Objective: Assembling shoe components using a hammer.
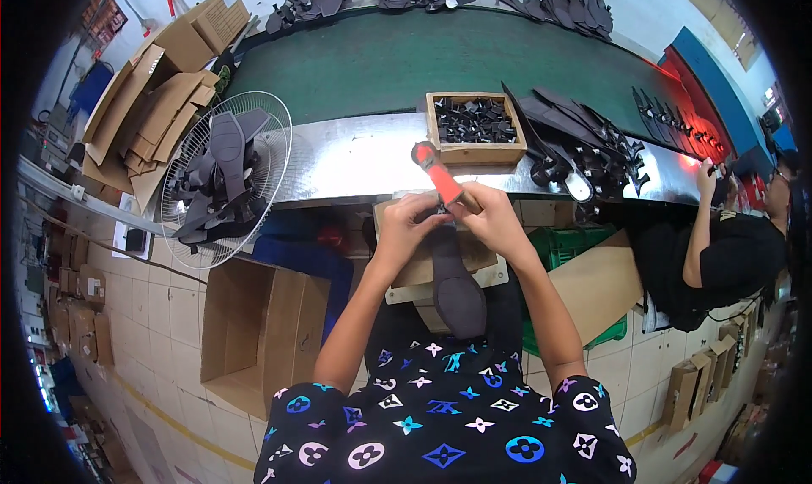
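A dark grey shoe sole (458, 289) lies lengthwise before me, its wide end toward my body and its far end under my fingers. My left hand (406, 228) is closed in a pinch at that far end; the small dark piece between its fingertips is mostly hidden. In my right hand (495, 224) is a hammer (442, 182) with a red head and a dark round face, tilted away from me. The right fingertips also meet the left ones at the sole's end. Beneath the sole is a pale work block (410, 274).
Beyond my hands stands a wooden box (475, 156) of small black parts. Dark straps and soles (584, 150) are heaped to its right, near a green belt (355, 69). At left are a wire basket (286, 158) of soles and a cardboard box (292, 332). A co-worker (727, 247) sits at right.
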The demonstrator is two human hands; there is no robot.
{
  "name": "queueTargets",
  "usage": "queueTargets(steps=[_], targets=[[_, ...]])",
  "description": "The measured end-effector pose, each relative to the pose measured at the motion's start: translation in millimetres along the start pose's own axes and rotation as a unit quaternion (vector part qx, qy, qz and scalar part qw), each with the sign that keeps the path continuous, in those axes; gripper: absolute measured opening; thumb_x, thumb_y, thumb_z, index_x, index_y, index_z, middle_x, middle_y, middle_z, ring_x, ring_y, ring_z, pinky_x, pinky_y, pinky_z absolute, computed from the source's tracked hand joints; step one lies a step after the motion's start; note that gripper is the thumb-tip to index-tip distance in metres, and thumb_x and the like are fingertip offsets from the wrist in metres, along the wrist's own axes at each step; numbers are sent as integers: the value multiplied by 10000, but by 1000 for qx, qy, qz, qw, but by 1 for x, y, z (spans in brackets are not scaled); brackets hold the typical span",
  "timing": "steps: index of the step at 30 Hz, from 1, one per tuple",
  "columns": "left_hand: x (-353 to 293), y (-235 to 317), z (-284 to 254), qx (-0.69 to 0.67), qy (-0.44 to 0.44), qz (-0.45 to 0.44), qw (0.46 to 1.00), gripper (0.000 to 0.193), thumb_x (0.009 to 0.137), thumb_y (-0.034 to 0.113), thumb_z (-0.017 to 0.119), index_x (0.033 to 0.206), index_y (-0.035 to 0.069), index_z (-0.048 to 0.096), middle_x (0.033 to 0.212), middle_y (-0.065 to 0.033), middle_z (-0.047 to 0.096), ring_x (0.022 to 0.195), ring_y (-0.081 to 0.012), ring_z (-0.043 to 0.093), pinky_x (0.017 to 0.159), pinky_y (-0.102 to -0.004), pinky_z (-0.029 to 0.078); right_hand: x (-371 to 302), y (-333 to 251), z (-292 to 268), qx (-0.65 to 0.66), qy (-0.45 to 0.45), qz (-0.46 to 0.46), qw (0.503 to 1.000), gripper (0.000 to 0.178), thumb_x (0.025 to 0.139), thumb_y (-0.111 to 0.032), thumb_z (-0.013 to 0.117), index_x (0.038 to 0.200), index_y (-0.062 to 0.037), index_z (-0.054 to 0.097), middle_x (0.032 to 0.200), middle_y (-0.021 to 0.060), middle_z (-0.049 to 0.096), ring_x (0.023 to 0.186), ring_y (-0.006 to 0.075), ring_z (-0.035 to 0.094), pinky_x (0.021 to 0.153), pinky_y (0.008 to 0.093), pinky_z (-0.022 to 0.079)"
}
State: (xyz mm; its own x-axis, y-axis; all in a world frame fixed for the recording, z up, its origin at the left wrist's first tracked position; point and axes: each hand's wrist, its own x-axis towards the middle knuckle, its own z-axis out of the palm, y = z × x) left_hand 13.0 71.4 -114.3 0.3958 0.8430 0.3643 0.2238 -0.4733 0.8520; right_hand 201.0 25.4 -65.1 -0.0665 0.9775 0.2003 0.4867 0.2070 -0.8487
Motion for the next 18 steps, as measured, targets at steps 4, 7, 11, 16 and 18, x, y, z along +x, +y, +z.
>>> queueTargets(steps=[4,7,11,16,18], targets=[[0,1,0,8,-1,49,999,257,774,73,810,972,-36,688,841,-125,680,732,-177,630,661,-312,501,-5,-3,1,-11,12,-79,997,204,855,-63,676,1042,16,656,965,164,679,884,350,662,770,378,511],[-1,-2,0,8,4,57,998,250,772,81,814,947,-30,674,788,-117,649,686,-192,614,636,-324,493,-9,-5,2,-27,-6,-116,993,222,829,-4,660,1051,6,652,1036,164,675,923,367,652,802,389,512],[-1,1,-1,-2,6,99,995,235,773,79,809,942,-16,676,703,-116,601,641,-222,595,621,-331,491,-17,1,9,-53,31,-108,992,268,771,68,653,1036,28,643,1034,168,667,902,353,648,802,364,507],[-2,4,-3,8,4,74,997,219,794,61,790,976,-17,694,735,-115,620,654,-204,602,615,-331,493,-17,-4,6,-63,23,-96,993,234,808,5,685,1038,26,644,1023,176,659,908,348,643,793,366,504],[-3,1,-2,10,-14,42,999,225,808,57,778,1008,-17,707,768,-105,647,666,-182,611,614,-328,495,-18,-8,1,-132,-3,-58,989,233,862,-57,691,1079,13,639,928,146,641,817,280,648,740,368,497]])
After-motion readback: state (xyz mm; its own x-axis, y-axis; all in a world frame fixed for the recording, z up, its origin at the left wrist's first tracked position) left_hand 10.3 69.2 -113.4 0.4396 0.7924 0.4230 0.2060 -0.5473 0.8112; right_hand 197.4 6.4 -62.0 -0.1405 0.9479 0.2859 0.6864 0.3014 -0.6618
